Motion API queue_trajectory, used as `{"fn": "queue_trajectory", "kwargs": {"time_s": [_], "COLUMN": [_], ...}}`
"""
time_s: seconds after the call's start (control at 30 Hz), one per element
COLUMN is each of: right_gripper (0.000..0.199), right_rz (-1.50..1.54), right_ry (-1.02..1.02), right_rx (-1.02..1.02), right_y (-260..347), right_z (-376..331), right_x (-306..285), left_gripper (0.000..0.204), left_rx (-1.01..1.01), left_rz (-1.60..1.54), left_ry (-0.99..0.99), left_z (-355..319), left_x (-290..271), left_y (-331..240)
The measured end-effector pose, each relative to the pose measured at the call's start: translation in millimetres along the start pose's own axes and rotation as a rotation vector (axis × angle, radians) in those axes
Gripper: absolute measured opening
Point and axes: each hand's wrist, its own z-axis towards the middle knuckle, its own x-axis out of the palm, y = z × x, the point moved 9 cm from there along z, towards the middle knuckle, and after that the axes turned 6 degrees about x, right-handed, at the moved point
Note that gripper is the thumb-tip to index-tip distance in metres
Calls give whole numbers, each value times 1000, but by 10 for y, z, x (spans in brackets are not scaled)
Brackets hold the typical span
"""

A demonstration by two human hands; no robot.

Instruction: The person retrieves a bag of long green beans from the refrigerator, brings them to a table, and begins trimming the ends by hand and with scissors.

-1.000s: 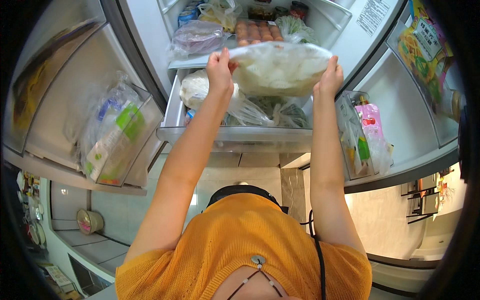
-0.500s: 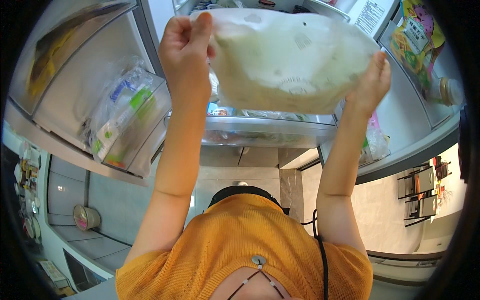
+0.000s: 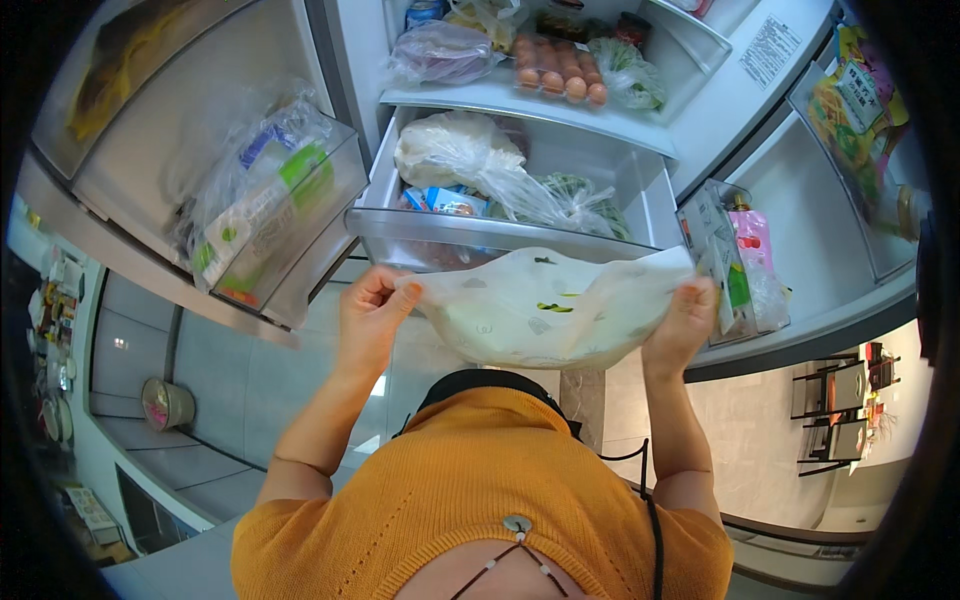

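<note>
A pale, translucent plastic bag (image 3: 555, 335) with faint prints stretches between my hands in front of the refrigerator. My left hand (image 3: 372, 315) pinches its left top corner between thumb and fingers. Its right top corner is gripped by my right hand (image 3: 683, 322). Small dark and yellow-green patches show near the bag's middle; what they are I cannot make out. Just beyond the bag, a pulled-out refrigerator drawer (image 3: 425, 224) holds a knotted clear bag with white contents (image 3: 460, 150), a bag of leafy greens (image 3: 585, 200) and a blue-and-white package (image 3: 447, 201).
On the shelf above are a carton of brown eggs (image 3: 560, 72), a bag of greens (image 3: 628, 75) and a wrapped pale purple item (image 3: 443, 53). Both refrigerator doors stand open, with packages in the left door bin (image 3: 300, 225) and a pink pouch (image 3: 750, 235) on the right.
Both hands have come down and toward me with the bag, from in front of the shelves to below the drawer's front. The drawer and shelf contents now show.
</note>
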Motion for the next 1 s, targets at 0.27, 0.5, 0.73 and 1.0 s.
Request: {"fn": "queue_trajectory", "kwargs": {"time_s": [0.27,0.5,0.73,1.0], "right_gripper": [29,30,30,25], "right_rz": [-155,-188,-198,-106], "right_ry": [54,76,151,84], "right_rx": [247,360,315,241], "right_y": [-1235,-1482,-1581,-1855], "right_z": [-124,-11,109,609], "right_x": [-28,94,84,233], "left_gripper": [16,14,14,13], "left_rx": [-95,-135,-121,-82], "left_rz": [52,41,90,55], "left_ry": [-20,-53,-71,-90], "left_z": [206,430,531,1031], "left_x": [-119,-124,-86,47], "left_y": [834,1198,1264,1427]}}
